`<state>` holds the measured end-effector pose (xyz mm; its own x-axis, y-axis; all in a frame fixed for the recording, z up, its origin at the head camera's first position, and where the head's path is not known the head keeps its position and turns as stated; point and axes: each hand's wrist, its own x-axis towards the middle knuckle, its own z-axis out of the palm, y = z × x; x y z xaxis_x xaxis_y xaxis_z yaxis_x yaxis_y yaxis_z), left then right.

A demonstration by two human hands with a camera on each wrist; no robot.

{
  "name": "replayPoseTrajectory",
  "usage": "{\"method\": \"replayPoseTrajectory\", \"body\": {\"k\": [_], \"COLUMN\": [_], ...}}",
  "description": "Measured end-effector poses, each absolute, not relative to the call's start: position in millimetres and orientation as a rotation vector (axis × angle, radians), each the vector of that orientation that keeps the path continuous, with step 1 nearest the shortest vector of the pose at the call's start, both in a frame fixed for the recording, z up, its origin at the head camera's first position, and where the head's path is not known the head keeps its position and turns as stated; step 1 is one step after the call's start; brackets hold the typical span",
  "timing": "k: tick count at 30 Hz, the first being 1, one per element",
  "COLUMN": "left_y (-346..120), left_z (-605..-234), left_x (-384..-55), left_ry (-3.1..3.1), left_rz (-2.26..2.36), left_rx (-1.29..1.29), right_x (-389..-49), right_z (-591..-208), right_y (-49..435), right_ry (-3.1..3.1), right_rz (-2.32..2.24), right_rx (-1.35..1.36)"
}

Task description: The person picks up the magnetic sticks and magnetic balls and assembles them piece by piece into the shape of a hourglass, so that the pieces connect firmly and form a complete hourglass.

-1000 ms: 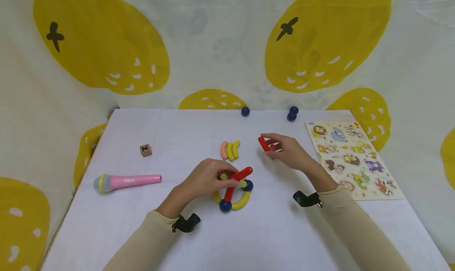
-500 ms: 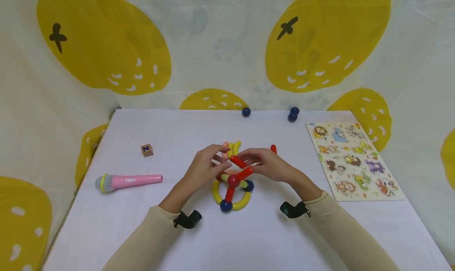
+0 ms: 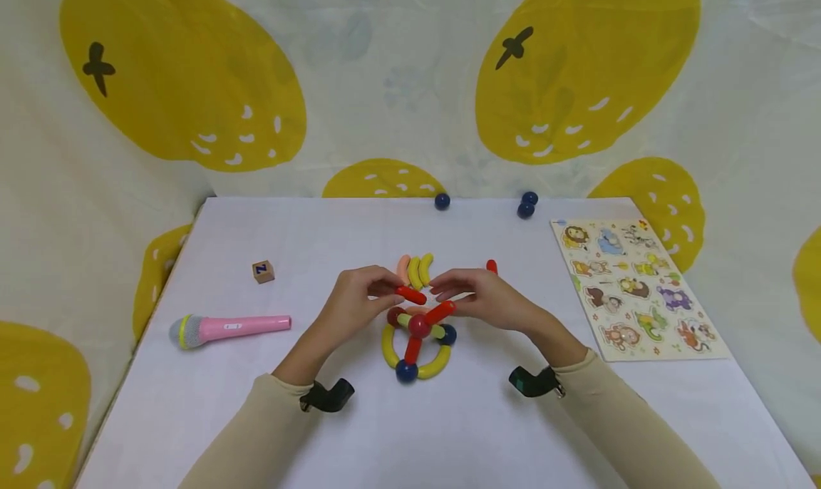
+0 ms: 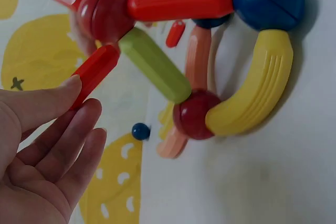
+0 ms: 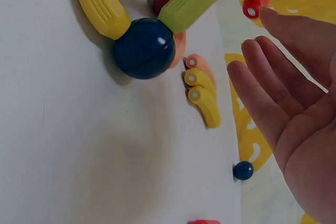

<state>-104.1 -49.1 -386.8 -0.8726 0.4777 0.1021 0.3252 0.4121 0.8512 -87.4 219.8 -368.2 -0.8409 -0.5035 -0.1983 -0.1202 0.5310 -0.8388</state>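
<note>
My left hand [image 3: 355,295] pinches a short red magnetic stick [image 3: 412,295] between thumb and fingers, its free end pointing at my right hand [image 3: 484,298]. The right hand's fingers are relaxed, with a small gap between them and that stick. Just below stands a magnetic stick-and-ball frame. Its base ring joins curved yellow sticks [image 4: 257,87] and a curved pink stick [image 4: 198,56] with blue and dark red balls. Straight red and green sticks [image 4: 155,64] rise to a red top ball [image 3: 420,324], from which another red stick [image 3: 440,311] juts out. In the left wrist view, the held stick's tip is close to the top ball.
Behind the frame lie curved pink and yellow sticks [image 3: 415,271]. Another red stick [image 3: 492,266] sits beyond my right hand. Blue balls [image 3: 442,202] rest at the back edge. A pink toy microphone [image 3: 237,325] and letter block [image 3: 263,271] are left, an animal puzzle board [image 3: 635,289] right.
My right hand brought the red stick in from the right, and my left hand now has it. The left hand let go of the frame's top. One red stick was left behind on the table.
</note>
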Motion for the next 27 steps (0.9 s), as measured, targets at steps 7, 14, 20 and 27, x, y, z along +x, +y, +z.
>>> {"method": "replayPoseTrajectory", "body": {"k": [7, 14, 20, 27], "left_y": [-73.3, -76.9, -67.6, -63.6], "left_z": [-371.9, -349.4, -340.4, -340.2], "left_x": [-98.4, -86.8, -80.9, -78.8], "left_ry": [2.558, 2.541, 2.544, 2.538], "left_rz": [1.384, 1.305, 1.246, 1.265], "left_rx": [0.693, 0.773, 0.857, 0.875], "right_x": [-77.7, -70.9, -65.4, -63.2], "right_z": [-351.4, -332.1, -325.9, -331.4], "right_y": [230.7, 229.8, 222.8, 221.7], "right_ry": [2.381, 2.452, 2.538, 2.563], "right_rz": [-1.237, -1.152, -1.115, -1.137], "right_rx": [-0.462, -0.583, -0.701, -0.679]}}
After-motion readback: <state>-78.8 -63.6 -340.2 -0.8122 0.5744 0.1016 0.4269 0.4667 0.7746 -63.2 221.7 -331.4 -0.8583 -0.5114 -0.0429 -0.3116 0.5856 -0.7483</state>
